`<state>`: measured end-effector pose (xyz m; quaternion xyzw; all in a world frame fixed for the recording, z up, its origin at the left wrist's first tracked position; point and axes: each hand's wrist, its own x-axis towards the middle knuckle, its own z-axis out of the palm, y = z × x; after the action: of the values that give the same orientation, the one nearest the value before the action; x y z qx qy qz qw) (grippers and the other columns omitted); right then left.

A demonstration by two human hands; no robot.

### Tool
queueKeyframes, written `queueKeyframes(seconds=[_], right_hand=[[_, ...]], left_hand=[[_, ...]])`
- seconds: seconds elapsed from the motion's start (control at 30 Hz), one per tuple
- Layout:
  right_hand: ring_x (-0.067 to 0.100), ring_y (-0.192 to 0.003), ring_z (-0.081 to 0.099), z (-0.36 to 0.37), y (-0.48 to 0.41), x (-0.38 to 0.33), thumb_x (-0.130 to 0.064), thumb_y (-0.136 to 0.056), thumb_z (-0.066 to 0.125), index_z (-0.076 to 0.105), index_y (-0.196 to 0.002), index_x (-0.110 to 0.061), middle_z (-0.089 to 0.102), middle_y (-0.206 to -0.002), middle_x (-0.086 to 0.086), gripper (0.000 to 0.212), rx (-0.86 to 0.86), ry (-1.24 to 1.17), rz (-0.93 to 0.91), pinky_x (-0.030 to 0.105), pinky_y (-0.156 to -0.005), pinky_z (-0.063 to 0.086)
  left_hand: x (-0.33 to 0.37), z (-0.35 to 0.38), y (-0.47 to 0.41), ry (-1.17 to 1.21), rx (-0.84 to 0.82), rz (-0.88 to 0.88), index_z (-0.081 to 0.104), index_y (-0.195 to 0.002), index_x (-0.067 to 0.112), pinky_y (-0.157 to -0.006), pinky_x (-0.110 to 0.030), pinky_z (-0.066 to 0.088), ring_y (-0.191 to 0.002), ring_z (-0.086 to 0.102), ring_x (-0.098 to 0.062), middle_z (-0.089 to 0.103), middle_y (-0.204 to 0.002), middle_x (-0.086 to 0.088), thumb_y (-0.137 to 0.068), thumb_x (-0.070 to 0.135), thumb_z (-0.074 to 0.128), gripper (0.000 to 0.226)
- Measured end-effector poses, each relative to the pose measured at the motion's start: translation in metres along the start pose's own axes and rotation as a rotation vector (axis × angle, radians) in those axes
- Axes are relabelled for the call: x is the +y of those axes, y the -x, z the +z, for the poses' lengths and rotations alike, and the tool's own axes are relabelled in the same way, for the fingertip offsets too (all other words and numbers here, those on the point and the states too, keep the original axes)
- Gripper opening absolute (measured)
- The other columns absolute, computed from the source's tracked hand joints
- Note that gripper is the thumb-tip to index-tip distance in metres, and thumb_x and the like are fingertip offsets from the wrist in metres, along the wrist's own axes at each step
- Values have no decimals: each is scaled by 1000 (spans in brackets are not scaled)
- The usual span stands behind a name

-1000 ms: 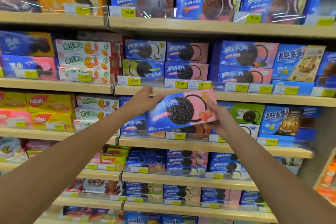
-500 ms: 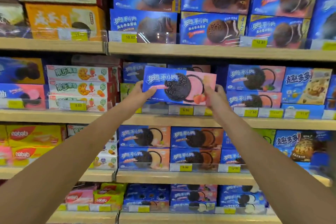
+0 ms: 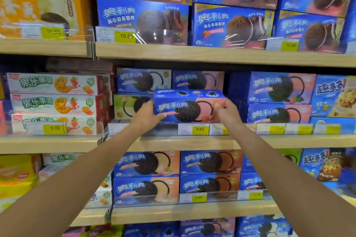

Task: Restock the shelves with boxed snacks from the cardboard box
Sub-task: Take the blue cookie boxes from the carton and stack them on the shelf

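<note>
A blue and pink cookie box [image 3: 189,107] with a dark sandwich cookie printed on it is held level at the middle shelf [image 3: 192,141], in front of a stacked pink box [image 3: 198,81]. My left hand [image 3: 147,114] grips its left end and my right hand [image 3: 226,110] grips its right end. The box sits just above the price rail, its top face showing. The cardboard box is not in view.
Green cookie boxes [image 3: 127,106] sit to the left of the held box, blue and pink ones [image 3: 279,100] to the right. White fruit-biscuit boxes [image 3: 54,105] fill the left bay. Larger blue boxes [image 3: 142,21] line the shelf above; more cookie boxes [image 3: 146,177] stand below.
Both hands lifted the box from the lower shelf level up to the middle shelf and pushed it toward the slot; the view tilted upward and closer.
</note>
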<state>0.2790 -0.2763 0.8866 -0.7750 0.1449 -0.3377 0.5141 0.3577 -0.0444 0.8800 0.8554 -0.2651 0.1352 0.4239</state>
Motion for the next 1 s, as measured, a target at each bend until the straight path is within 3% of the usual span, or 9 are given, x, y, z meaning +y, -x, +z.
queueKeyframes(seconds=[0.13, 0.23, 0.33, 0.4, 0.5, 0.6, 0.67, 0.8, 1.0], right_hand=[[26, -77, 65, -1, -1, -10, -20, -91, 46, 53, -103, -13, 62, -90, 1, 15, 53, -101, -42, 27, -75, 54], [34, -72, 69, 3, -15, -18, -35, -85, 45, 53, -93, -33, 65, -96, 2, 11, 123, -210, -67, 52, -77, 55], [39, -80, 68, 9, -48, -10, -48, -76, 44, 50, -82, -49, 66, -100, 4, 9, 169, -216, -77, 56, -83, 52], [41, -90, 65, 13, -64, -7, -54, -69, 42, 49, -81, -55, 66, -103, 4, 13, 175, -204, -75, 59, -85, 50], [33, -83, 68, 14, -54, -29, -42, -78, 45, 51, -85, -49, 67, -96, 0, 12, 174, -249, -97, 53, -81, 54], [22, -72, 66, 20, -52, -35, -31, -93, 44, 52, -105, -26, 64, -89, 1, 15, 185, -226, -87, 42, -75, 56], [34, -82, 66, 24, -60, -27, -43, -89, 42, 52, -106, -21, 65, -97, 10, 29, 224, -188, -85, 51, -80, 54], [38, -95, 63, 23, -71, -15, -40, -94, 38, 51, -114, -13, 64, -108, 18, 36, 230, -103, -63, 52, -86, 51], [31, -110, 58, 18, -74, -25, -10, -88, 52, 37, -135, -12, 58, -122, 13, 49, 129, -81, -113, 48, -97, 47]], left_hand=[[6, 5, -6, -50, 85, 72, 51, -125, 19, -88, -43, 51, -105, 61, -21, 63, -120, -1, -88, 33, 61, 40], [16, 1, -14, -20, 147, 165, 46, -128, 23, -80, -45, 55, -100, 62, -23, 62, -118, 0, -90, 35, 58, 42], [24, -3, -28, -40, 212, 157, 44, -129, 18, -81, -42, 54, -101, 61, -28, 61, -118, -5, -91, 35, 58, 44], [27, -2, -36, -83, 257, 59, 37, -128, 6, -66, -39, 50, -90, 63, -33, 61, -100, -13, -91, 37, 57, 53], [28, -1, -46, -111, 287, 14, 27, -133, 0, -51, -35, 41, -74, 61, -36, 57, -80, -15, -91, 37, 57, 64], [27, 1, -57, -134, 276, -3, 29, -132, 3, -69, -45, 51, -88, 62, -40, 62, -98, -22, -92, 36, 55, 58], [26, 5, -65, -105, 235, -29, 34, -128, 6, -79, -49, 51, -97, 61, -40, 62, -108, -21, -93, 33, 54, 49], [30, 14, -78, -104, 185, -94, 37, -128, 10, -86, -44, 45, -113, 55, -38, 56, -127, -16, -96, 30, 48, 39], [40, 24, -96, -54, 187, -140, 33, -140, 15, -90, -43, 44, -120, 50, -36, 48, -136, -16, -98, 34, 43, 46]])
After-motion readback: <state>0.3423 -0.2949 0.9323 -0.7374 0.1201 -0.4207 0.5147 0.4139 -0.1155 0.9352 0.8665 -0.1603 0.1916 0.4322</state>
